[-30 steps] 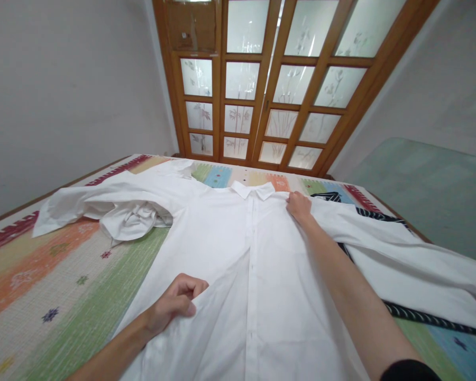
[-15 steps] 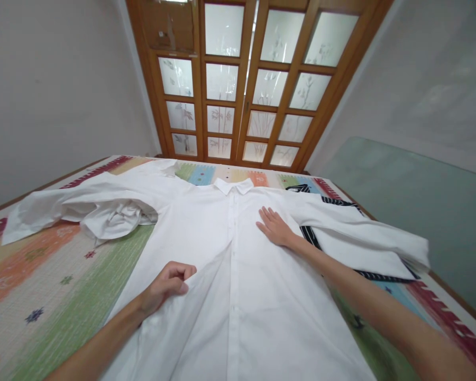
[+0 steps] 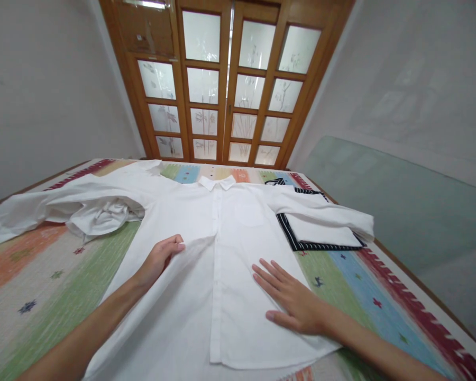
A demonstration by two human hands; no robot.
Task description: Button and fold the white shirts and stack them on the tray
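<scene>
Shirt (image 3: 236, 286) was thin wht cloth w/ pointed collar (image 3: 226, 183). L hand (image 3: 161, 260) pinched flap (image 3: 174, 286); R hand (image 3: 291, 301) lay spread on shirt.

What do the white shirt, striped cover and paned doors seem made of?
White shirt: thin, matte fabric, perhaps cotton, by its soft creases.
Striped cover: probably cloth, dull and woven-looking; printed sheet possible.
Paned doors: likely varnished wood, brown, faintly glossy; panes apparently frosted glass, letting light through.
</scene>
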